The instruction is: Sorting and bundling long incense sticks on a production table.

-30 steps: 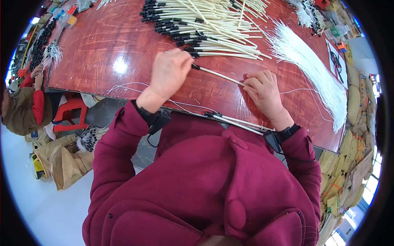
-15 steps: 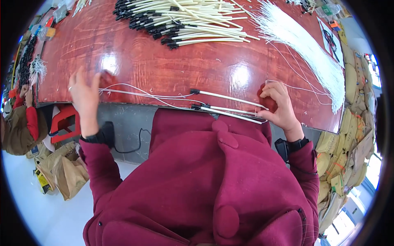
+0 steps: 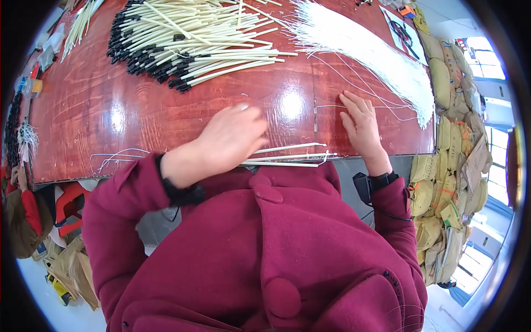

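Note:
Three cream-coloured tubes [image 3: 291,164] lie side by side along the table's near edge, thin white tips at their right ends. Over their left part is my left hand [image 3: 232,138], hiding their other ends; its fingers are smeared by motion, so their grip cannot be made out. Thin white cords [image 3: 124,155] trail from beneath my left sleeve at the table edge. My right hand [image 3: 362,123] is open, its fingers stretched forward over the tabletop. By its fingertips runs a loose white strand [image 3: 329,105], one of several straying from a large bundle of white strands [image 3: 365,50].
A heap of cream tubes with black ends [image 3: 193,44] covers the far middle of the red wooden table [image 3: 182,116]. Dark-handled scissors [image 3: 404,37] lie on a white sheet at far right. Stacked sacks [image 3: 442,166] stand to the right. Another person's sleeve [image 3: 31,213] shows at left.
My left hand has swung right from the cords' far end to above the tubes. My right hand has left the tube tips, moving forward with fingers spread. The view has shifted right.

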### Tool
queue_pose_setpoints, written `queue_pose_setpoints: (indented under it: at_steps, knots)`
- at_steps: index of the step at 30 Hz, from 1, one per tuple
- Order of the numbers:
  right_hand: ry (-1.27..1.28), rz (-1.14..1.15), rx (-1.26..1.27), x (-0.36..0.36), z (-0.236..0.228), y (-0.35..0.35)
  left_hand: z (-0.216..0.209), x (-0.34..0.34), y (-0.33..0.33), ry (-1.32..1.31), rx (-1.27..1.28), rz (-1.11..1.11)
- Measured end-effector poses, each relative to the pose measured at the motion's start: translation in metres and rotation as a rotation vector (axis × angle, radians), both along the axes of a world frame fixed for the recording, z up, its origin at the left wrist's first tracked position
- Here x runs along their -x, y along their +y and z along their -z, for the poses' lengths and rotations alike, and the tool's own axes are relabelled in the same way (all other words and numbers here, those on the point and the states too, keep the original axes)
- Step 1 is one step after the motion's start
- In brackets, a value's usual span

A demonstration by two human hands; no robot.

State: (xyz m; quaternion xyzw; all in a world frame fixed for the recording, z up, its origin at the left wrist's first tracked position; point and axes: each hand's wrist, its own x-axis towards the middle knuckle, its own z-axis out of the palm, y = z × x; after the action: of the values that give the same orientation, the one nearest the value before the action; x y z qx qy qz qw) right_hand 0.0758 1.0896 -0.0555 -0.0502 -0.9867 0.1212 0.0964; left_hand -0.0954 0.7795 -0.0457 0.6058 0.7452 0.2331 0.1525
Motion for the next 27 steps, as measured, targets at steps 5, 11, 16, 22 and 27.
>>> queue_pose_setpoints:
  at_steps: [5,11,16,22,27]
  knots:
    - [0.006,-0.010,0.035,0.006,0.013,-0.003,0.020,-0.012,0.115,0.193,-0.209,-0.055]
    - [-0.005,-0.035,0.054,0.000,0.008,-0.008,0.047,-0.022,0.158,0.219,-0.161,-0.092]
    - [-0.009,-0.028,0.101,-0.002,0.007,-0.014,0.035,0.001,0.090,0.231,-0.094,-0.041]
    - [-0.003,-0.071,0.088,0.012,0.009,-0.026,0.025,0.014,-0.021,0.119,0.140,-0.293]
    - [-0.047,-0.208,0.057,0.027,0.009,-0.034,0.024,0.019,-0.054,0.166,0.141,-0.360]
